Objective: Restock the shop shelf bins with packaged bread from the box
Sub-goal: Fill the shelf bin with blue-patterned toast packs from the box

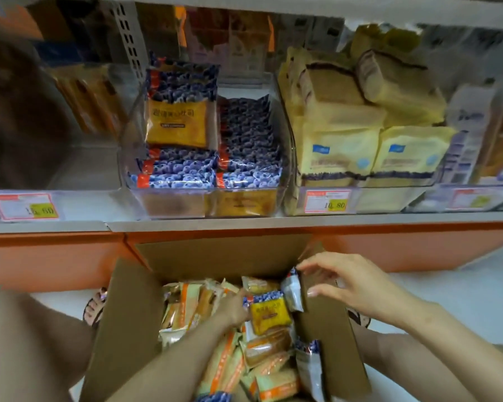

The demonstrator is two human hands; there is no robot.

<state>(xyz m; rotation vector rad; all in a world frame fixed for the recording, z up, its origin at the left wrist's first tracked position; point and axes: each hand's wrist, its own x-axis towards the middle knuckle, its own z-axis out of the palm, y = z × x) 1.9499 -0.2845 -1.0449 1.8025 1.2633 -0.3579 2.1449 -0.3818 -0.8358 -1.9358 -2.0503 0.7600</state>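
An open cardboard box (128, 329) sits on the floor below the shelf, holding several bread packs in orange-striped wrappers (221, 364). My left hand (234, 309) reaches into the box and grips the left edge of a blueberry-print bread pack (269, 314) with yellow bread showing. My right hand (343, 281) hovers at the box's right flap, its spread fingertips touching the top of an upright silver-blue pack (291, 291). On the shelf above, a clear bin (128, 158) holds several matching blueberry-print packs (244, 140).
The clear bin to the right is stacked with pale yellow bread packs (360, 146). The left bin (79, 169) has only a few orange packs (90, 100) at its back. Price tags (26, 207) line the shelf edge. My sandalled foot (95, 309) stands left of the box.
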